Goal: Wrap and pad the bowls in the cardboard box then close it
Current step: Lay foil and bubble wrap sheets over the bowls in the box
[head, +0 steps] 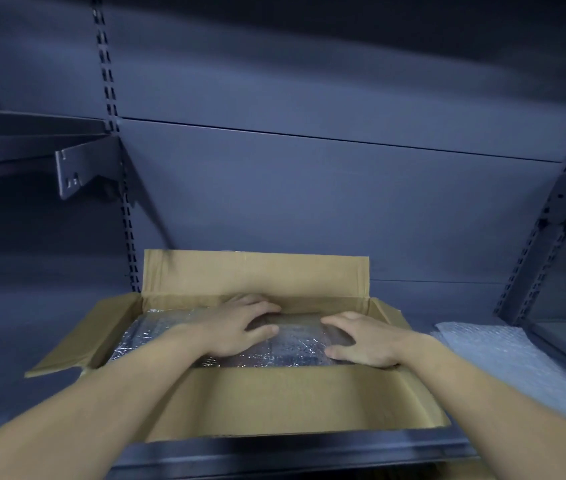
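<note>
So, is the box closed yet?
Open: the box has its flaps unfolded, and the left hand and right hand press the bubble wrap inside.

Nothing legible anywhere: no text, label, brand, number or sign to read on the plain brown flaps of the cardboard box [257,271], on the bubble wrap sheet [503,355] beside it, or on the dark metal shelving [309,185] behind.

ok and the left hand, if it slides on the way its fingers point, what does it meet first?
Probably the right hand: the left hand points rightward across the bubble wrap in the cardboard box, at the facing fingertips. Depth is unclear; it might pass behind them to the far wall.
</note>
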A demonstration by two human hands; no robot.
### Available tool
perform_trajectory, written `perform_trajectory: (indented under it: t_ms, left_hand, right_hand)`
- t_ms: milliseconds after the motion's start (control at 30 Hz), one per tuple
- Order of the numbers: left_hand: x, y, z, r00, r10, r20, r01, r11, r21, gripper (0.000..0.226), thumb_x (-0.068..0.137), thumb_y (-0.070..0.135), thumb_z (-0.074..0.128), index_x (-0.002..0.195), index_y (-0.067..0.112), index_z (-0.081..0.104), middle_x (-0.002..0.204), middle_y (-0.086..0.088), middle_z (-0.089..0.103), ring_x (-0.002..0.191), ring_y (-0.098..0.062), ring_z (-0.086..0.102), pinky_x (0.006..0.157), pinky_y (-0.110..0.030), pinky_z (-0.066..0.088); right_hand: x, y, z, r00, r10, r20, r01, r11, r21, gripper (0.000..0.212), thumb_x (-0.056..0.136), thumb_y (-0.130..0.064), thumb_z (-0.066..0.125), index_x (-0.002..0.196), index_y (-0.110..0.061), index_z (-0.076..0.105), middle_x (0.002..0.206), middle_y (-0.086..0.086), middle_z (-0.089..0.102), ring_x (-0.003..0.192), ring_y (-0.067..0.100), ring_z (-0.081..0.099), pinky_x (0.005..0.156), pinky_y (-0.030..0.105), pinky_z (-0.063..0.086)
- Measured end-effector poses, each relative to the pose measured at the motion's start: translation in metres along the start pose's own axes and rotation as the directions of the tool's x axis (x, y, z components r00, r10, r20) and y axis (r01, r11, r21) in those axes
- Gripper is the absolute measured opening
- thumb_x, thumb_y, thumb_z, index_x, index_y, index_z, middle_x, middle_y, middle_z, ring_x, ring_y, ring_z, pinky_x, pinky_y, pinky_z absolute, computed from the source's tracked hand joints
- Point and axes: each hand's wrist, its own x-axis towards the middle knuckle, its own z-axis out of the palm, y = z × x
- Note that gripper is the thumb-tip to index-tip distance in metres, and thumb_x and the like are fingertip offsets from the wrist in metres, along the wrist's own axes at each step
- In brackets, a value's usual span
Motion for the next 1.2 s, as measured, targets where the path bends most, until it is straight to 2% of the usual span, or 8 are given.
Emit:
perform_trajectory:
  t_ms: [133,333,500,633,767,967,1067,1200]
  left_hand:
    - [-0.013,-0.017,0.01,0.997,-0.058,0.049,0.055,0.996,0.07,0.086,0.074,0.088,0.02,0.143,0.041,0.041,0.149,0.015,0.04,0.137,-0.011,0.036,0.109,-0.032,0.027]
    - [-0.015,-0.016,0.011,0.998,-0.063,0.014,0.063,0.996,-0.055,0.058,0.088,0.066,0.046,0.138,0.037,0.048,0.14,0.015,0.048,0.131,-0.007,0.041,0.108,-0.028,0.032]
    - [-0.022,-0.017,0.001,0.979,-0.134,-0.156,0.127,0.99,-0.055,0.074,0.074,0.073,0.024,0.132,0.039,0.054,0.138,0.017,0.051,0.131,-0.009,0.042,0.109,-0.037,0.034]
    - [-0.034,-0.029,-0.002,0.97,-0.181,-0.159,0.174,0.983,-0.059,0.076,0.069,0.072,0.026,0.125,0.034,0.061,0.127,0.012,0.057,0.124,-0.013,0.046,0.105,-0.03,0.036]
    - [-0.044,-0.031,-0.006,0.968,-0.223,-0.116,0.215,0.974,-0.072,0.039,0.092,0.053,0.052,0.124,0.033,0.061,0.121,0.008,0.057,0.119,-0.014,0.045,0.099,-0.033,0.039]
    - [-0.03,-0.009,-0.012,0.971,-0.213,-0.111,0.208,0.977,-0.057,0.068,0.069,0.063,0.033,0.124,0.034,0.06,0.124,0.008,0.057,0.124,-0.018,0.048,0.105,-0.037,0.04]
    - [-0.019,0.021,-0.013,0.972,-0.222,-0.078,0.22,0.975,-0.037,0.061,0.071,0.054,0.039,0.125,0.034,0.06,0.131,0.006,0.053,0.126,-0.02,0.047,0.105,-0.037,0.04]
    - [0.007,0.068,-0.012,0.984,-0.173,-0.032,0.173,0.985,-0.027,0.054,0.081,0.048,0.047,0.131,0.028,0.057,0.136,0.001,0.051,0.13,-0.022,0.045,0.107,-0.031,0.036]
  right_hand:
    - [0.001,0.0,0.0,1.0,-0.014,-0.014,0.014,1.0,0.014,0.079,0.087,-0.064,0.053,0.152,-0.034,0.022,0.158,-0.008,0.022,0.144,0.015,0.024,0.116,0.035,0.026]
    - [-0.001,-0.001,0.003,1.0,-0.004,-0.027,0.005,1.0,0.03,0.076,0.086,-0.064,0.054,0.151,-0.035,0.025,0.157,-0.007,0.024,0.144,0.017,0.023,0.116,0.038,0.026]
    - [-0.005,0.0,0.0,0.995,-0.008,-0.098,0.015,0.997,0.075,0.069,0.089,-0.059,0.055,0.149,-0.036,0.029,0.15,-0.006,0.032,0.14,0.016,0.029,0.114,0.033,0.028]
    - [-0.004,-0.002,0.002,0.997,-0.007,-0.082,0.012,0.998,0.066,0.063,0.089,-0.058,0.057,0.144,-0.036,0.038,0.147,-0.005,0.036,0.136,0.015,0.033,0.111,0.033,0.03]
    - [-0.004,-0.004,0.002,0.997,0.002,-0.073,0.003,0.998,0.063,0.06,0.089,-0.057,0.057,0.142,-0.035,0.042,0.144,-0.005,0.039,0.132,0.015,0.038,0.107,0.03,0.033]
    - [-0.012,-0.003,-0.004,0.979,0.014,-0.203,-0.003,0.998,0.057,0.048,0.096,-0.049,0.051,0.14,-0.032,0.046,0.137,-0.006,0.044,0.13,0.014,0.039,0.099,0.027,0.032]
    - [-0.02,0.008,-0.008,0.953,0.055,-0.298,-0.032,0.996,0.081,0.041,0.096,-0.044,0.05,0.136,-0.033,0.05,0.129,-0.008,0.049,0.127,0.015,0.044,0.102,0.03,0.035]
    - [-0.04,0.031,-0.018,0.908,0.154,-0.39,-0.097,0.982,0.162,0.035,0.096,-0.036,0.053,0.131,-0.03,0.055,0.115,-0.003,0.052,0.115,0.018,0.051,0.088,0.022,0.034]
